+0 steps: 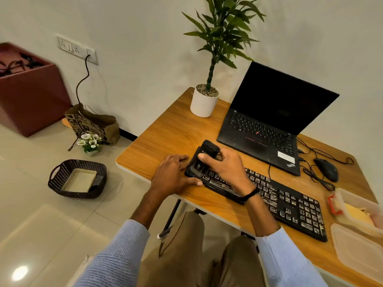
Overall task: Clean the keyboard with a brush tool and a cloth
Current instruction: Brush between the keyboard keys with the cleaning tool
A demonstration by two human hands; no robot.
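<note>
Imo keep your left hand (174, 172) flat, fingers nearly straight and gripping nothing, bracing the left end while the chunky black brush tool (208, 154), your right hand (223, 168) fingers curled round it, flicks lightly between the keys of the long black plastic keyboard (290, 204) on the wooden bench (176, 129).

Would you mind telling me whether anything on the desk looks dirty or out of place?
Yes: the keyboard has whitish specks over many keys, unlike the clean laptop behind it. The right hand grips the brush tool over its left end, which the left hand rests against.
</note>
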